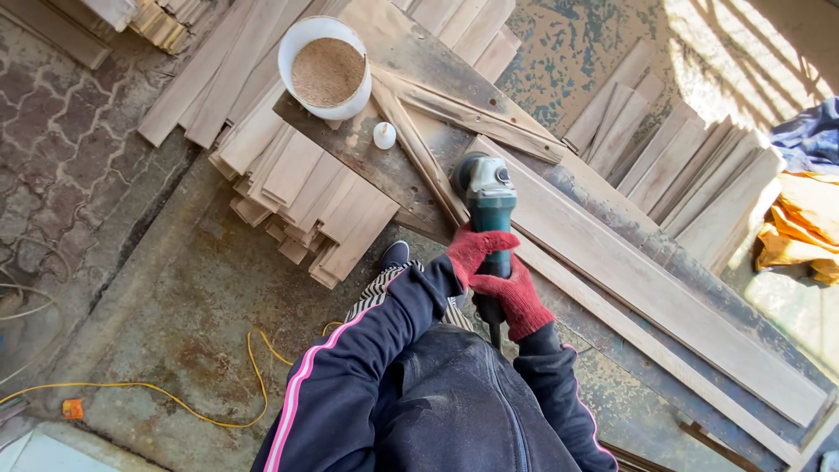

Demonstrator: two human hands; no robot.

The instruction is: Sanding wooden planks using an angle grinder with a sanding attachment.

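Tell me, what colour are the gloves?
Red gloves, gripping the green grinder; head view shows them best.

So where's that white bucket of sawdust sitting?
In the head view, the white bucket stands at upper left on a dark board, beside a small white bottle.

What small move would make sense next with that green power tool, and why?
Probably ease the grinder along the long plank. Both red-gloved hands, left hand and right hand, grip its body, and its head sits at the plank's near end, with most of the board stretching away beyond it.
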